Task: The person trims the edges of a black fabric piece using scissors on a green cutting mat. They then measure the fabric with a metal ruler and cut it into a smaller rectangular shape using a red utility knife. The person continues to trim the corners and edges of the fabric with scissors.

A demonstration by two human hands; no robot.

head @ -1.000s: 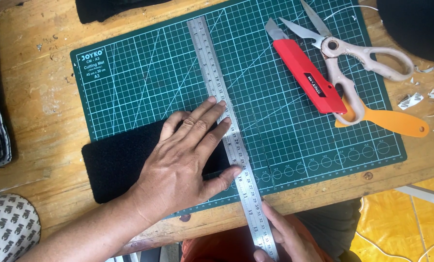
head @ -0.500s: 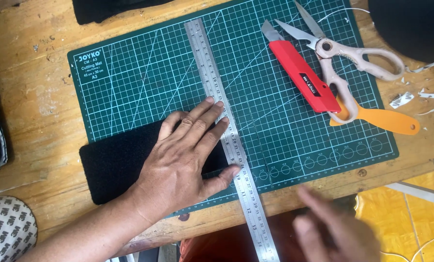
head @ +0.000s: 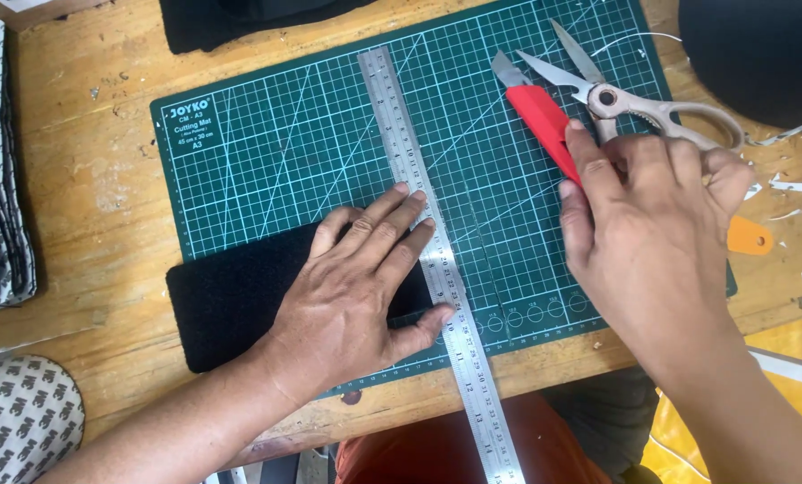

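two hands are seen over a green cutting mat (head: pixel 311 152) on a wooden table (head: pixel 87 206). nearest the viewer, a steel ruler (head: pixel 437 269) is laid slanting across the mat, its lower end overhanging the table edge. the left hand (head: pixel 356 296) is spread flat and open, palm down, on a black rectangular fabric piece (head: pixel 222 305) that lies at the mat's near left corner; its fingertips are pressed against the ruler's left edge, so ruler and fabric are pinned together. farther out on the right, the right hand (head: pixel 652 224) is lowered onto a red utility knife (head: pixel 540 130), fingers curled over its handle, though whether it is already gripped cannot be told. just beyond the knife, open scissors (head: pixel 616 99) with pale handles are lying, and an orange handle (head: pixel 749 237) is partly hidden under the hand. the step in hand is judged to be fetching the cutter while the straightedge is held. the next move would call for the knife to be brought to the ruler's right edge without the ruler being let slip. dark cloth (head: pixel 759 54) is seen at the far corner.
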